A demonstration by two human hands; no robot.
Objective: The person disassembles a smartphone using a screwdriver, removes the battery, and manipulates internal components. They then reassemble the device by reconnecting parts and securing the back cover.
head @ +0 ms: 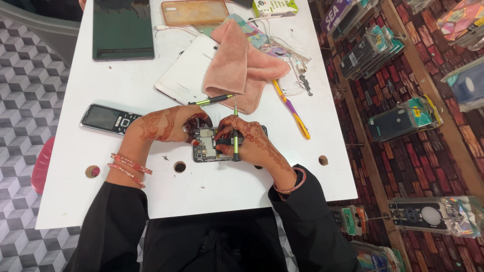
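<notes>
Head view: your left hand (169,125) steadies the opened black phone with bare circuit board (209,145) at table centre; your right hand (249,141) grips a green-handled screwdriver (235,132); another lies at twelve o'clock; next, likely reseat the tip.

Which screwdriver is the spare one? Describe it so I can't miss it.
On the white table, look just beyond the opened phone held by both hands. The spare green-and-black screwdriver lies flat at the pink cloth's near edge. Unlike the green-and-black screwdriver in the right hand, nothing grips it.
</notes>
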